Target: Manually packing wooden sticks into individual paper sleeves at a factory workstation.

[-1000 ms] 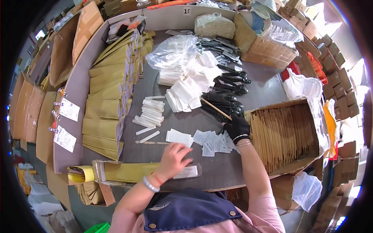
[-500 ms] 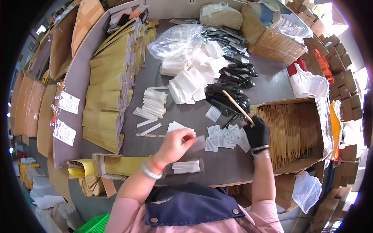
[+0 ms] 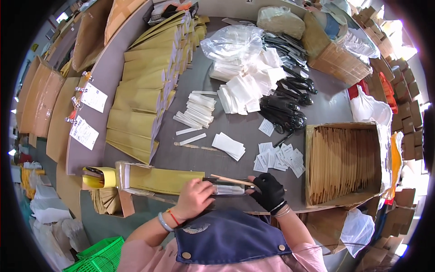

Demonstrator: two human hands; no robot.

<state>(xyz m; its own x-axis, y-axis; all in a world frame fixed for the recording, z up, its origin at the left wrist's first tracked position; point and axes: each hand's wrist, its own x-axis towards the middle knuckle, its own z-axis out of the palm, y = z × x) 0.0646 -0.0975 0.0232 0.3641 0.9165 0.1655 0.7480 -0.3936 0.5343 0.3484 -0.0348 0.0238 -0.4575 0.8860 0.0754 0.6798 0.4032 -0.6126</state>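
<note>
Low at the bench's front edge, my bare left hand [image 3: 195, 196] is closed, its fingers curled by the right end of a long yellow envelope [image 3: 165, 180]. Whatever those fingers pinch is too small to make out. My right hand [image 3: 268, 192], in a black fingerless glove, pinches one end of a thin wooden stick [image 3: 231, 179], which lies nearly level between both hands. Just below the stick sits a small bundle of white strips [image 3: 229, 190], partly covered. Beyond the hands are a stack of white slips [image 3: 229, 146] and scattered printed cards [image 3: 280, 157].
Overlapping yellow envelopes [image 3: 136, 99] line the left side. White sleeves [image 3: 244, 90], a clear plastic bag [image 3: 233, 41] and black-wrapped pieces [image 3: 283, 111] fill the middle and back. A carton packed with brown envelopes [image 3: 344, 163] stands at right. A green crate [image 3: 97, 256] is below left.
My right hand has come down and left, bringing the stick from steep to nearly level. My left hand has dropped to the bench edge; the blurred pale slip by its fingers no longer shows. The view has shifted.
</note>
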